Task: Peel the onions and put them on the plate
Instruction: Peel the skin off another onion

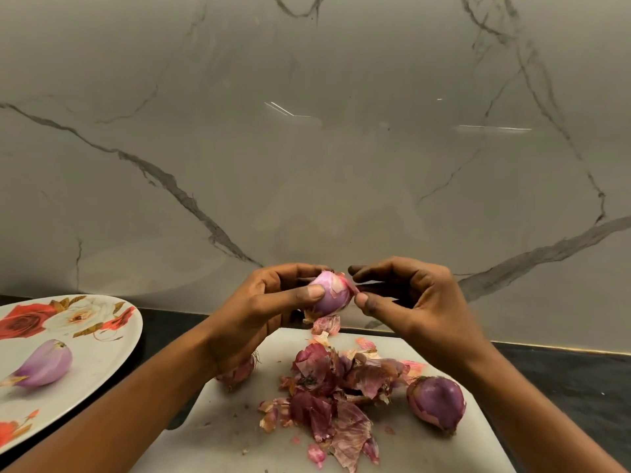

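The half-peeled onion was held up in the air over the far edge of the white cutting board, between the two hands. The left hand gripped it from its 9 o'clock side, fingers curled behind it and thumb laid across its front. The right hand was closed in at the onion's 3 o'clock side, thumb and curled forefinger pinching a pale skin flap that was still joined to the bulb.

On the board below, toward 6 o'clock from the held onion, lay a heap of purple peels. An unpeeled onion rested at the heap's 3 o'clock, just beside it. Another onion sat at the heap's 9 o'clock, partly hidden under the left wrist.

A flowered plate stood on the dark tabletop at 9 o'clock from the board, with one peeled onion lying on it, well apart from both hands.
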`<state>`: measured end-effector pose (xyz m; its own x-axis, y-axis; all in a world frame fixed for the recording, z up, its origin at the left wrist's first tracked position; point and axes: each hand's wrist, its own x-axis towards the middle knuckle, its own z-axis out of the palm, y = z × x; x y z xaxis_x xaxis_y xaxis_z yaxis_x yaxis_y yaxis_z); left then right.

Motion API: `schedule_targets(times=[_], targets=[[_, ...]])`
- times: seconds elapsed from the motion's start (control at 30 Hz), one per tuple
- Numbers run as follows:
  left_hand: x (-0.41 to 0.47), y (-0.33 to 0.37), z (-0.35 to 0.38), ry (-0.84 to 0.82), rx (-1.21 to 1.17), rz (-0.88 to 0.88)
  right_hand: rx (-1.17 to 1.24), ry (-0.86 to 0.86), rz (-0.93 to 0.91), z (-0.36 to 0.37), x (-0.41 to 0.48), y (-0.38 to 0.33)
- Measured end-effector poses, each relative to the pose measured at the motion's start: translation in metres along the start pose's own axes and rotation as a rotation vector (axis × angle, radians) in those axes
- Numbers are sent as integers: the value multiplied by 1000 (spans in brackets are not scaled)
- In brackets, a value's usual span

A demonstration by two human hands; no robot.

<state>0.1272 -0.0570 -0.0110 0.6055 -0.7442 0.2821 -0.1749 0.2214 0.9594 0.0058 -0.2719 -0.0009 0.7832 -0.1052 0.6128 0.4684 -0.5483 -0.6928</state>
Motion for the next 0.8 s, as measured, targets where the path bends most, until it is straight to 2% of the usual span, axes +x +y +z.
schedule_targets(times=[0.27, 0.53, 0.8], targets=[[-2, 3, 4, 6, 101, -6, -186, -43, -228, 5, -4, -2], [-2, 0, 3, 4, 129, 1, -183, 0, -267, 5, -3, 0], [-2, -1, 1, 5, 179, 1, -305, 28, -403, 7, -5, -4]])
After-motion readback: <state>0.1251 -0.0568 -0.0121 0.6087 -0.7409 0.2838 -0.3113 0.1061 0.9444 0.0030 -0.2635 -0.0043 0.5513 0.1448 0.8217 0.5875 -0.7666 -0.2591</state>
